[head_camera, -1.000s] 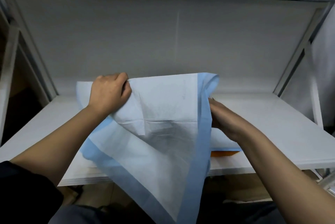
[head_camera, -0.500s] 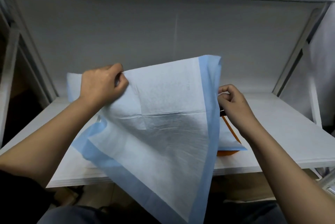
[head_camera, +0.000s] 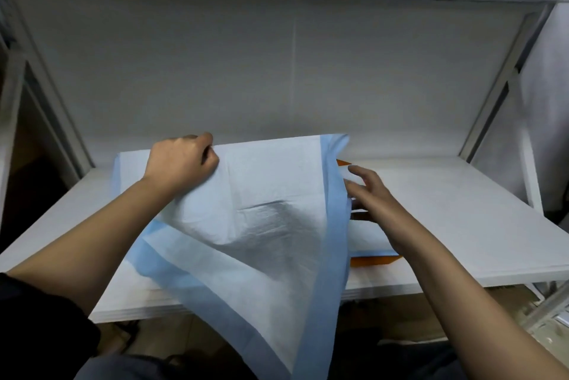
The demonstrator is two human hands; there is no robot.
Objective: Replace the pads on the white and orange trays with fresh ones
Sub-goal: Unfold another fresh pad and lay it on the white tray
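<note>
Left hand (head_camera: pixel 180 161) fingers grip pad (head_camera: pixel 261 225) top edge; right hand (head_camera: pixel 374 198) fingers spread, over orange tray (head_camera: pixel 374 261)

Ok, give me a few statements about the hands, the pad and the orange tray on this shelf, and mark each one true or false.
1. The left hand grips the top edge of the blue-bordered pad. True.
2. The right hand pinches the pad's blue border. False: its fingers are spread open beside the border, holding nothing.
3. Part of the pad hangs down past the front edge of the white shelf. True.
4. The orange tray lies fully uncovered. False: only bits of its orange edge show from under a pad.
5. The orange tray sits on the floor. False: it rests on the shelf.
</note>
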